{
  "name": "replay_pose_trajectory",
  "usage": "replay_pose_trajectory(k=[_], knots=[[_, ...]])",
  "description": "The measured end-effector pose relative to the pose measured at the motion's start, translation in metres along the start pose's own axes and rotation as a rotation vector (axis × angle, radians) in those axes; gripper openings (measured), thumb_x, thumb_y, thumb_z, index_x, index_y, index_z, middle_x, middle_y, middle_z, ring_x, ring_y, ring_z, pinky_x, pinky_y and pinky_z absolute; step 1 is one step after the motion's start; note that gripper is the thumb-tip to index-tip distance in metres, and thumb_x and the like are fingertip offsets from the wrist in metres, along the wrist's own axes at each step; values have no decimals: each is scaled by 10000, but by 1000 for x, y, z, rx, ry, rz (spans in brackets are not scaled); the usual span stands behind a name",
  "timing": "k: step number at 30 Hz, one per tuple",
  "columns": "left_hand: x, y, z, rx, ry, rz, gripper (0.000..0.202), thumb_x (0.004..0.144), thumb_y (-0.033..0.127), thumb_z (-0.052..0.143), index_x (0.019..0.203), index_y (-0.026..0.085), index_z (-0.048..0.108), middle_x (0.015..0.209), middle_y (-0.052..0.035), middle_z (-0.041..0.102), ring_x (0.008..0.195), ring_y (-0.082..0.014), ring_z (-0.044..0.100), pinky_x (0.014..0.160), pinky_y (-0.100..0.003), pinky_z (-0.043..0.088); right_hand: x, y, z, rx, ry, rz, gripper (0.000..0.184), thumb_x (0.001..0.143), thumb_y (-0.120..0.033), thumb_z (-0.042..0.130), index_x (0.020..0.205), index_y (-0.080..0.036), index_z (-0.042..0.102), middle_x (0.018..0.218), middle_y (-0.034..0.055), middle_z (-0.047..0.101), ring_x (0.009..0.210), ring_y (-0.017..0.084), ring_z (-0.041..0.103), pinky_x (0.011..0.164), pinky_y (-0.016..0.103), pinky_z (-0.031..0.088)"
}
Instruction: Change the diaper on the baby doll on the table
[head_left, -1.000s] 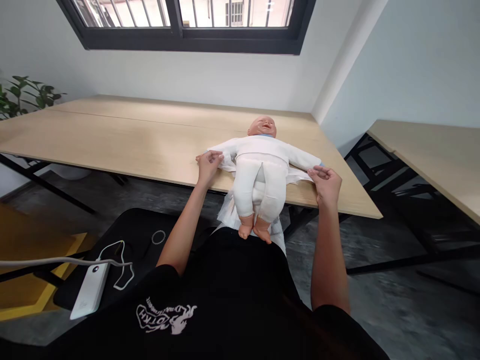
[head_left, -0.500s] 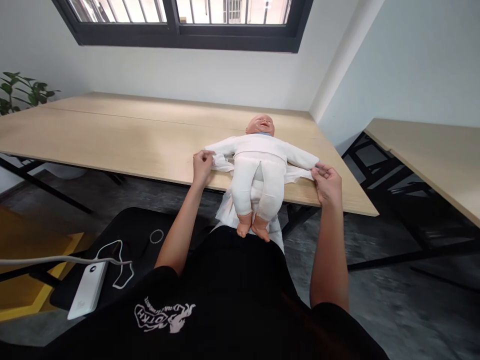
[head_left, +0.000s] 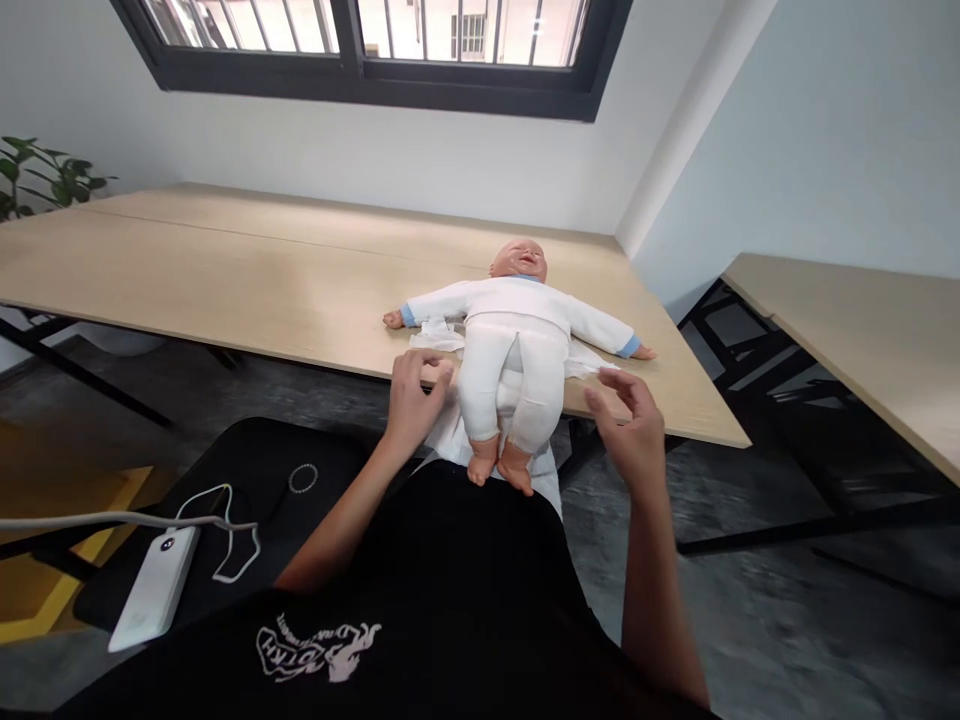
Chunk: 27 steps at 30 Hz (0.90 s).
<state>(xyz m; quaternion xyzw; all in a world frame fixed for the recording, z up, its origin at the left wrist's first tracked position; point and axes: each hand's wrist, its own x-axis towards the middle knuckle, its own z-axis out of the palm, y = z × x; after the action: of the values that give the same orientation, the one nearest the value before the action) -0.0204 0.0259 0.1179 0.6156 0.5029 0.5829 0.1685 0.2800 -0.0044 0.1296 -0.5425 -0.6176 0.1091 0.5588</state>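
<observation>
A baby doll [head_left: 517, 305] in a white outfit with blue cuffs lies on its back at the table's front edge. Its arms are spread and its bare feet hang over the edge towards me. Under its hips lies a white diaper [head_left: 437, 335], whose side tabs stick out left and right and whose front part hangs down below the legs. My left hand [head_left: 414, 400] is beside the doll's leg, fingers apart and curved, holding nothing. On the other side my right hand [head_left: 628, 418] hovers near the diaper's right tab, thumb and fingers apart, also empty.
The wooden table [head_left: 262, 265] reaches back to the wall under a window [head_left: 360, 65]. At my left a black chair [head_left: 270, 470] bears a white power bank [head_left: 157, 590] with a cable and a bracelet [head_left: 303, 478]. A second table [head_left: 847, 310] stands at the right.
Both hands have let go of the diaper's side tabs and moved inward and towards me. The doll's hands and blue cuffs now show.
</observation>
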Motion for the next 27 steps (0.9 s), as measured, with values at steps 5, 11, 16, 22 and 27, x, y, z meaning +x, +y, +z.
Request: replay_pose_trajectory(k=[5, 11, 16, 22, 27], knots=[[-43, 28, 12, -39, -199, -143, 435, 882, 466, 754, 1199, 218, 589, 1196, -128, 642, 1119, -311, 619, 1023, -446, 475, -19, -45, 24, -262, -279, -477, 280, 1049, -422, 579, 1225, -240, 697, 1335, 113, 699, 1324, 336, 617, 1234, 641, 349], [-52, 27, 28, -63, -211, -275, 638, 749, 367, 852, 1273, 241, 510, 1340, -147, 577, 1284, -350, 586, 1034, -428, 478, -45, -44, 55, -468, -400, -649, 241, 1067, -293, 522, 1238, -208, 669, 1255, 104, 736, 1330, 319, 609, 1323, 665, 158], [-49, 19, 20, -159, -211, -332, 540, 737, 331, 823, 1183, 241, 534, 1227, -94, 638, 1167, -300, 630, 1000, -391, 475, -53, -40, 39, -588, -451, -633, 374, 1050, -452, 583, 1307, -182, 622, 1281, 173, 701, 1339, 371, 581, 1271, 785, 13], [-38, 17, 11, -433, -185, -520, 534, 676, 313, 816, 1131, 219, 553, 1132, -70, 650, 1102, -254, 644, 956, -353, 509, -50, -33, 6, -635, -542, -649, 573, 998, -635, 607, 1349, -183, 624, 1333, 193, 682, 1401, 407, 533, 1217, 837, -48], [-33, 25, 7, -707, -196, -745, 529, 618, 297, 857, 1058, 219, 573, 1018, -48, 711, 942, -225, 700, 838, -333, 571, -66, -29, 5, -617, -599, -691, 1109, 776, -826, 738, 1606, -172, 404, 1624, 258, 416, 1537, 502, 334, 1213, 844, 53]])
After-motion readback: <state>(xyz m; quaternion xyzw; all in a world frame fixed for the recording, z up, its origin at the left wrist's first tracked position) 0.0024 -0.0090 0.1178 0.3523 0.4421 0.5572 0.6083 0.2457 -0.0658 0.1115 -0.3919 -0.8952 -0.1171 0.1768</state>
